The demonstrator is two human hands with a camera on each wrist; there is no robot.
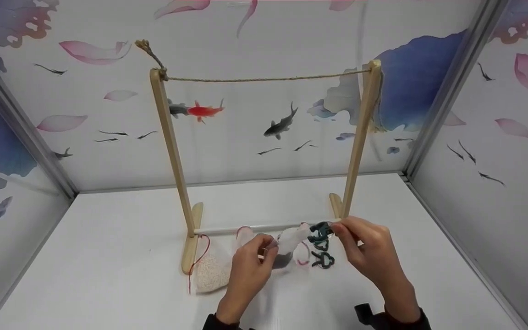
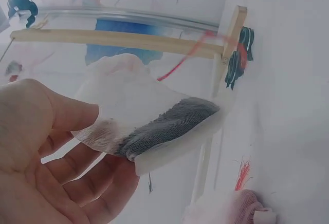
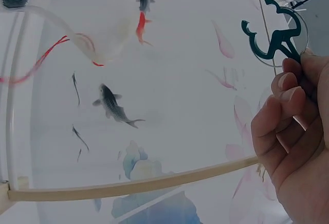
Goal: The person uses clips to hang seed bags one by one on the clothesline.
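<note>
My left hand [image 1: 267, 247] holds up a small white mesh pouch [image 1: 291, 243] with a dark grey band; in the left wrist view the thumb and fingers [image 2: 87, 183] pinch that pouch [image 2: 164, 126] at one end. Just right of the pouch, my right hand [image 1: 338, 229] pinches a dark green clip [image 1: 321, 231]. In the right wrist view the fingers [image 3: 288, 88] squeeze the clip [image 3: 272, 31] and its jaws stand spread. Two more green clips [image 1: 322, 259] lie on the table below it. All this is low in front of a wooden rack [image 1: 172, 151].
A rope [image 1: 264, 79] spans the rack's two posts, with a thin rod [image 1: 227, 229] near its base. A white and pink mesh bag [image 1: 209, 270] with a red drawstring lies by the rack's left foot. Painted walls close in the white table [image 1: 108, 256] on three sides.
</note>
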